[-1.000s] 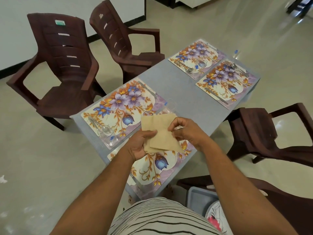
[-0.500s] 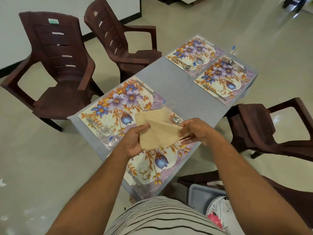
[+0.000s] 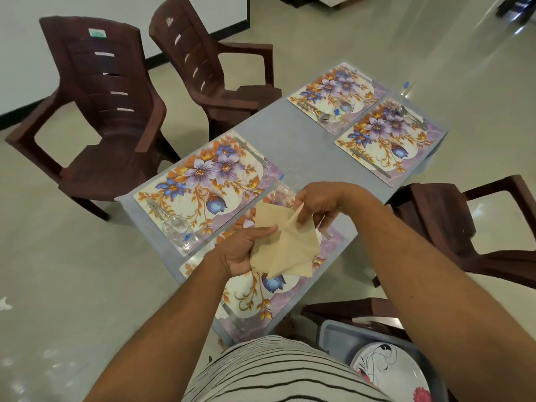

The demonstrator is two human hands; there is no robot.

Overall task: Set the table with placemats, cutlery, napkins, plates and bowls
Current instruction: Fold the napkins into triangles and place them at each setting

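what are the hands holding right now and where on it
Both hold one beige napkin. The left hand grips its left edge; the right hand pinches its upper right corner, above the nearest placemat.

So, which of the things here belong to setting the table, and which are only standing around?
Belong to the job:
- beige napkin, held by left hand and right hand
- four floral placemats, e.g.
- cutlery, e.g. spoon
- glass
- flowered plate in grey tub

Only around:
- brown chairs
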